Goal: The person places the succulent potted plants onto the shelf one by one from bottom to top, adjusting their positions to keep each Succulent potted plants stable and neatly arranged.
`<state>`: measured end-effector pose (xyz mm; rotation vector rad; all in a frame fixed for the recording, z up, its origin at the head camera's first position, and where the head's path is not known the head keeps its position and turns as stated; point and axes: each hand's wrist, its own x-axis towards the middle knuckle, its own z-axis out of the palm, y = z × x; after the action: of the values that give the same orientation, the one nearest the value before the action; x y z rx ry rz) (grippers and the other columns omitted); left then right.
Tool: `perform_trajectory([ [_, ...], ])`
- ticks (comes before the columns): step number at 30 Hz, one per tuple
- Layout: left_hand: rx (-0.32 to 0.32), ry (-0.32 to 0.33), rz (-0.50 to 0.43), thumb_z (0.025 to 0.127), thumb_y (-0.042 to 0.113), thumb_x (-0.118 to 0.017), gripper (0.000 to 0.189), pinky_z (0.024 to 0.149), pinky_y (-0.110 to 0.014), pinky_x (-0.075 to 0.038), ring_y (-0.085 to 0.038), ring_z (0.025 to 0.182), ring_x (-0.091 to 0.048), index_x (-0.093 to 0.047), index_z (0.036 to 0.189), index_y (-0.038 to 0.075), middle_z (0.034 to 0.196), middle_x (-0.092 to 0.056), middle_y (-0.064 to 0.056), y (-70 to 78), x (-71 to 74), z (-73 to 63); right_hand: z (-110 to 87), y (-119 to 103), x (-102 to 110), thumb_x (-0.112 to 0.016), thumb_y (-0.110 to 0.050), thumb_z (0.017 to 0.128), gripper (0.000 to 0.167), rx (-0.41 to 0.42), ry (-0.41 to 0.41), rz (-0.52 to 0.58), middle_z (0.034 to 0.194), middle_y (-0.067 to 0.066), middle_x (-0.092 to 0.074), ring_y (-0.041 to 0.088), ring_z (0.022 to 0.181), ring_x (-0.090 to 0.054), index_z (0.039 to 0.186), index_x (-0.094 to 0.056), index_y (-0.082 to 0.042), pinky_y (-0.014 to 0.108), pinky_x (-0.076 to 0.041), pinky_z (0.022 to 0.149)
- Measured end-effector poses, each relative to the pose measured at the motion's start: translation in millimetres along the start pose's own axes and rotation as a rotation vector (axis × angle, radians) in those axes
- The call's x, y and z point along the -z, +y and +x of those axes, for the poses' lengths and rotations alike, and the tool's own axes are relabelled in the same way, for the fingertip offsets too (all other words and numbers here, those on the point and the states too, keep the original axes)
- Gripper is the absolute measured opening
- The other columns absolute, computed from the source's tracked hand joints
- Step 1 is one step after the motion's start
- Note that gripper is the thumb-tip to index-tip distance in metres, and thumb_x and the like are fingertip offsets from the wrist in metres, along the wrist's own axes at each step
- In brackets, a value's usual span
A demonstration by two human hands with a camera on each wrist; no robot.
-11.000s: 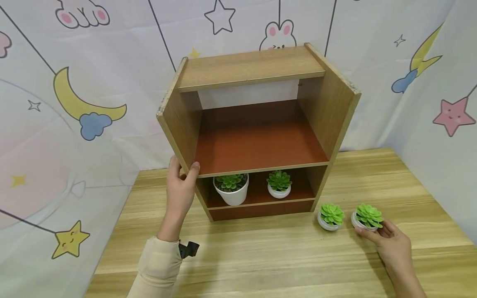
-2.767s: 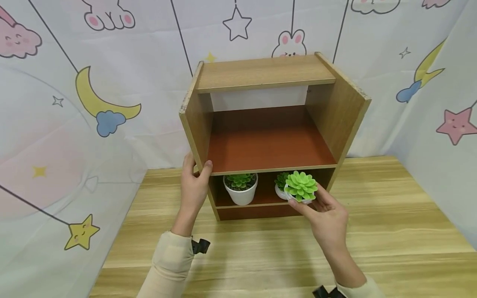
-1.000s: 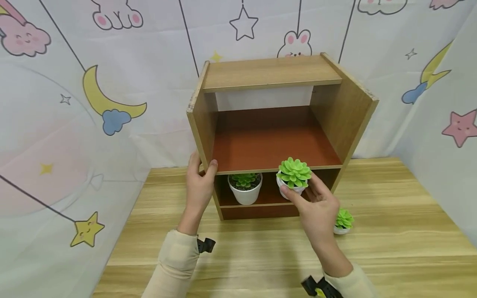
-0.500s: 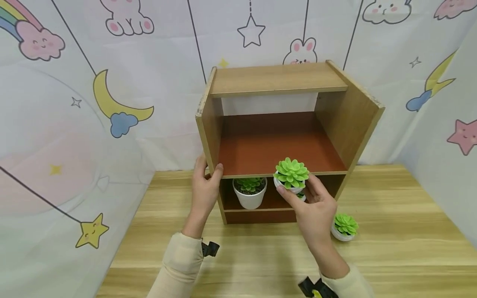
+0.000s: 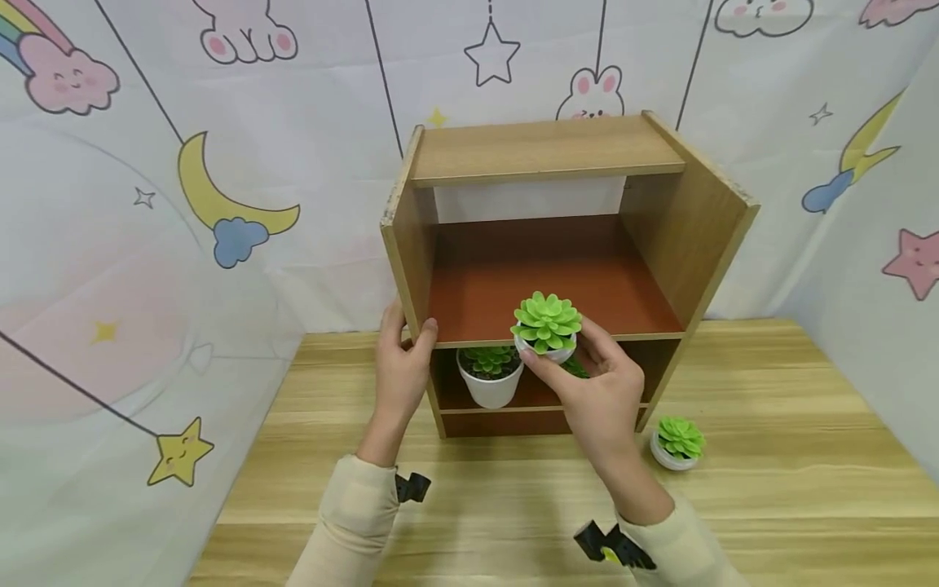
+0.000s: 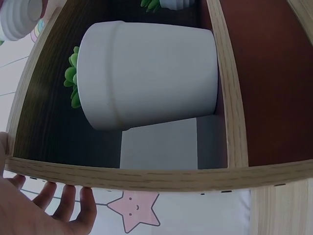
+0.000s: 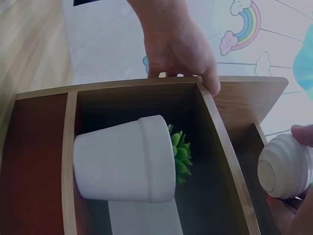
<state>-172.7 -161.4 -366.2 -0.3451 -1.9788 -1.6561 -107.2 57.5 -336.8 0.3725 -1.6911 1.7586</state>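
Note:
My right hand (image 5: 605, 399) pinches a small potted succulent (image 5: 546, 322) by its white pot, holding it in front of the middle board of a wooden shelf unit (image 5: 550, 151). The pot's ridged underside (image 7: 283, 164) shows in the right wrist view. At the unit's left side panel, my left hand (image 5: 399, 367) grips the edge, thumb in front and fingers outside. A larger white potted succulent (image 5: 490, 383) stands in the lower compartment. To its right, another small succulent (image 5: 575, 367) is mostly hidden behind my right hand.
One more small succulent (image 5: 676, 444) in a white pot stands on the wooden table (image 5: 484, 514), right of the unit. Behind, a printed cloth backdrop (image 5: 330, 106) hangs close to the unit. The upper compartment (image 5: 477, 269) has a red-brown floor.
Earlier, my right hand took the farther-right succulent from the table and brought it before the lower compartment. In the last second it moved left and slightly up. My left hand keeps its grip.

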Motion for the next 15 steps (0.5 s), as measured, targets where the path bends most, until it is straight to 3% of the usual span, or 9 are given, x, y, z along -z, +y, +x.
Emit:
perform_trajectory([
  [2,0.013,0.004,-0.011,0.098,0.010,-0.058,0.053,0.082,-0.042,-0.047,-0.020,0.118,-0.047,-0.046,0.148,0.023,0.139,-0.047,-0.004,2.6,0.1,-0.7,1.9,-1,-3,-0.088,-0.002,0.071,0.055,-0.008,-0.010,-0.014,0.117,0.006,-0.068,0.022,0.108,-0.063,0.122,-0.069,-0.008,0.035,-0.050,0.090],
  [9,0.036,0.005,0.000,0.097,0.001,-0.055,0.050,0.081,-0.037,-0.047,-0.023,0.114,-0.049,-0.045,0.146,0.004,0.136,-0.048,-0.016,38.1,1.0,-5.5,8.6,-18,-19,-0.088,0.001,0.069,0.053,-0.037,0.005,-0.040,0.114,0.008,-0.069,0.021,0.106,-0.064,0.119,-0.070,-0.001,0.033,-0.049,0.092],
  [15,0.042,-0.002,-0.002,0.096,0.001,-0.056,0.050,0.079,-0.035,-0.048,-0.023,0.112,-0.051,-0.046,0.146,0.004,0.136,-0.047,-0.016,39.7,-0.7,-5.7,14.5,-34,-26,-0.086,0.006,0.069,0.050,-0.018,0.022,-0.055,0.109,0.012,-0.070,0.023,0.099,-0.066,0.116,-0.068,0.007,0.035,-0.052,0.087],
])
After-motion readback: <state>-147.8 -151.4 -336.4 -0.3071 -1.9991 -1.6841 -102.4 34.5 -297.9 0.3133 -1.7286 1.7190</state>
